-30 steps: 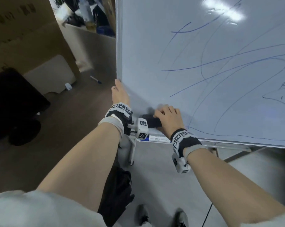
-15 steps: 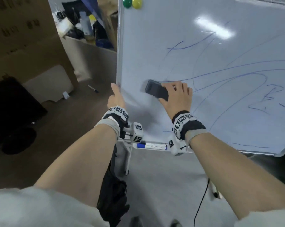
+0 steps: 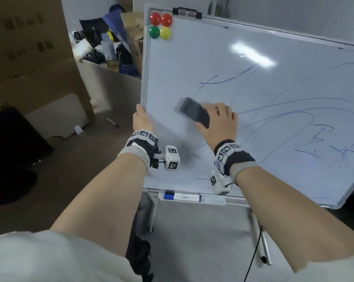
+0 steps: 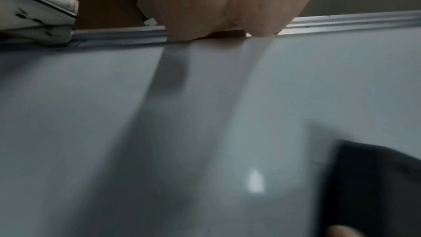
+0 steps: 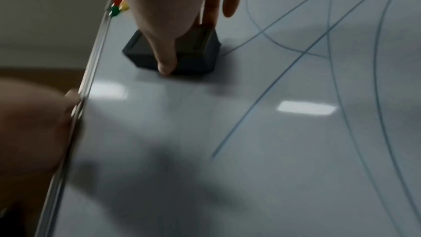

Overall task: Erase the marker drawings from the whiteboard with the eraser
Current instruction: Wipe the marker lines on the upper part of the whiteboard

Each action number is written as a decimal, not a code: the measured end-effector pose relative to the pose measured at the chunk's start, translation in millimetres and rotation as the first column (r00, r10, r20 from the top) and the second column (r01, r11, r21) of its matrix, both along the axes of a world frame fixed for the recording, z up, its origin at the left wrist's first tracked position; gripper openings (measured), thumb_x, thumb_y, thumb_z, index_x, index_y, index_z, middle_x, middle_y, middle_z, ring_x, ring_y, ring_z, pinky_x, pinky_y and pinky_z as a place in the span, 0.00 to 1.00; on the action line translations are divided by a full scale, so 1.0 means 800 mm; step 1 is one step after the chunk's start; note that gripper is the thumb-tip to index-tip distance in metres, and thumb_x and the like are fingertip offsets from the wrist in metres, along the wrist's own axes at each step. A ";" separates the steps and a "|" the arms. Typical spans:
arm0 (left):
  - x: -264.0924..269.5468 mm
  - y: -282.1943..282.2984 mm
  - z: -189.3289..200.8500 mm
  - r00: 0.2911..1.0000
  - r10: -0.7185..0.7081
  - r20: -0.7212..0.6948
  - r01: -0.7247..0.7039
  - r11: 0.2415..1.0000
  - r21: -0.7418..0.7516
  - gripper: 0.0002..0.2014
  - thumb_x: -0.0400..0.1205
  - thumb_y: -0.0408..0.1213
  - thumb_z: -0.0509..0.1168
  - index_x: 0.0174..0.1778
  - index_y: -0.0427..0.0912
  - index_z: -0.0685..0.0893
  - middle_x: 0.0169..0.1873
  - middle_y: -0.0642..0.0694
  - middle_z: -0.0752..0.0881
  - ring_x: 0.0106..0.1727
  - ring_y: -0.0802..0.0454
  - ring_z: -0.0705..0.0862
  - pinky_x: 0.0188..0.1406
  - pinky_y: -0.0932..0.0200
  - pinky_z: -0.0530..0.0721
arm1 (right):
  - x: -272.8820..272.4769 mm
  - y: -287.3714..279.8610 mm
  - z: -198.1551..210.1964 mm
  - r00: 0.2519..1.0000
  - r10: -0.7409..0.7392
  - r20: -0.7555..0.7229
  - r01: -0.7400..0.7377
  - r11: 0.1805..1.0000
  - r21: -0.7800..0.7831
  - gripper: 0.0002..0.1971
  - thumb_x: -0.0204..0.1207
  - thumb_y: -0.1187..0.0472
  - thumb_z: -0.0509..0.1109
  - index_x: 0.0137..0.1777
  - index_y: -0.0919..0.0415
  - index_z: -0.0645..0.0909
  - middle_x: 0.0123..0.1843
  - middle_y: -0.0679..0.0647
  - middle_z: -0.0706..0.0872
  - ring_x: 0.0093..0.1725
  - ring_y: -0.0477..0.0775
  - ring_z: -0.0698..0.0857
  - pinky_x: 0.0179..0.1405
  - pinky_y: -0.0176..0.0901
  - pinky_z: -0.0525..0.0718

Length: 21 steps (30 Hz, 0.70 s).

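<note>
Black eraser (image 3: 194, 112) — under right hand (image 3: 217, 123)

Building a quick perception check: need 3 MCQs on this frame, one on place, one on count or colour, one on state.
1. Where is the blue-capped marker?
A. on the floor
B. in the tray under the whiteboard
C. in the left hand

2. How many round magnets sit at the board's top left corner?
A. two
B. four
C. six

3. What is the right hand doing with the eraser?
A. gripping it against the board
B. hovering above it
C. setting it in the tray

Key: 1 B, it lies in the tray below the board's lower edge. 2 B, two red, one green, one yellow. 3 A, the right wrist view shows fingers round the eraser, flat on the board.
</note>
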<state>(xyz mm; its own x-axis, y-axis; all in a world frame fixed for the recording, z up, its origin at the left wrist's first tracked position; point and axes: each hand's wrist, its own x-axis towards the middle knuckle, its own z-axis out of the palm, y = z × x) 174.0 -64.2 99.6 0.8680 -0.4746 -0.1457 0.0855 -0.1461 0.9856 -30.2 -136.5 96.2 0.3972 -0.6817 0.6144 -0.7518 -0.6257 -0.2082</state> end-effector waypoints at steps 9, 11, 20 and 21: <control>-0.002 -0.005 -0.010 0.995 0.070 0.072 -0.074 0.996 0.057 0.30 0.90 0.58 0.41 0.71 0.45 0.81 0.68 0.40 0.83 0.72 0.37 0.78 0.78 0.48 0.69 | 0.040 -0.006 0.036 0.991 0.134 0.028 -0.136 0.989 0.060 0.27 0.67 0.43 0.78 0.64 0.51 0.80 0.59 0.56 0.79 0.58 0.64 0.77 0.56 0.54 0.72; -0.001 -0.007 -0.010 0.994 0.087 0.069 -0.091 0.994 0.056 0.31 0.89 0.59 0.41 0.69 0.45 0.82 0.67 0.39 0.84 0.71 0.36 0.77 0.79 0.45 0.68 | 0.037 -0.013 0.043 0.994 0.104 0.012 -0.104 0.994 0.026 0.26 0.69 0.42 0.77 0.65 0.51 0.79 0.59 0.56 0.80 0.58 0.64 0.77 0.57 0.54 0.72; -0.007 -0.021 -0.013 0.990 0.120 0.077 -0.124 0.991 0.052 0.29 0.90 0.58 0.42 0.66 0.46 0.83 0.65 0.43 0.85 0.71 0.38 0.77 0.80 0.43 0.65 | 0.022 -0.031 0.042 0.970 0.030 0.240 -0.052 0.995 0.084 0.26 0.66 0.45 0.79 0.63 0.51 0.81 0.59 0.59 0.80 0.57 0.64 0.78 0.56 0.53 0.76; -0.004 -0.020 -0.013 0.988 0.131 0.083 -0.137 0.989 0.061 0.30 0.90 0.58 0.41 0.66 0.45 0.83 0.66 0.42 0.85 0.72 0.38 0.77 0.80 0.43 0.65 | 0.035 -0.021 0.036 0.985 0.144 0.096 -0.151 0.987 0.063 0.26 0.66 0.44 0.79 0.63 0.50 0.81 0.58 0.58 0.80 0.56 0.64 0.78 0.55 0.53 0.75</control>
<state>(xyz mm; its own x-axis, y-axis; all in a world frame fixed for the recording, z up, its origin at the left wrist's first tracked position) 170.9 -80.6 89.1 0.9331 -0.3448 -0.1017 0.0312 -0.2042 0.9784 -2.5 -153.1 125.0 0.4417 -0.6622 0.6053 -0.6283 -0.7099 -0.3181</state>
